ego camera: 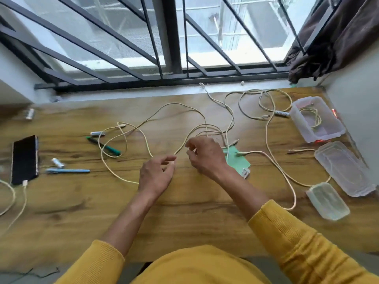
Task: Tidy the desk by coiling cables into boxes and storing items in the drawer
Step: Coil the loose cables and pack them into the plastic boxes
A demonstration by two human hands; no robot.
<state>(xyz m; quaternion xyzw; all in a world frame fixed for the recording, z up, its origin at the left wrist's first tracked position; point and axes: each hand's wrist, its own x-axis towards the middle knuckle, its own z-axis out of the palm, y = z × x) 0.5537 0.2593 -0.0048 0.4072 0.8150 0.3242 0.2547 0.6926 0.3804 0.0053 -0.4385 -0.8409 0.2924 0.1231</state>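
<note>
Between your two hands, near the middle of the desk (184, 212), runs the cream cable (180, 149) you are working on. Your left hand (156, 173) pinches it lightly at the fingertips; your right hand (205, 156) has its fingers curled around a few strands gathered into a small loop. The rest of that cable sprawls away to the left, crossing over the green pen (104, 146) and lying just beside a battery (98, 133).

If you pull the slack toward you from here, I judge the loop over the pen will drag the pen and perhaps roll the battery off its spot. The strands under your right hand also overlap a second cable (270, 140) that runs on toward the right side, so drawing in the wrong strand could tighten a knot rather than a coil. It is hard to tell which strand belongs to which cable where they cross.

Over at the right stands the open box (297, 119) with one coiled cable already inside, and two lids (344, 169) lie near it. A phone (24, 158) lies at the far left with its own cable plugged in; a blue pen (67, 171) lies near it.
</note>
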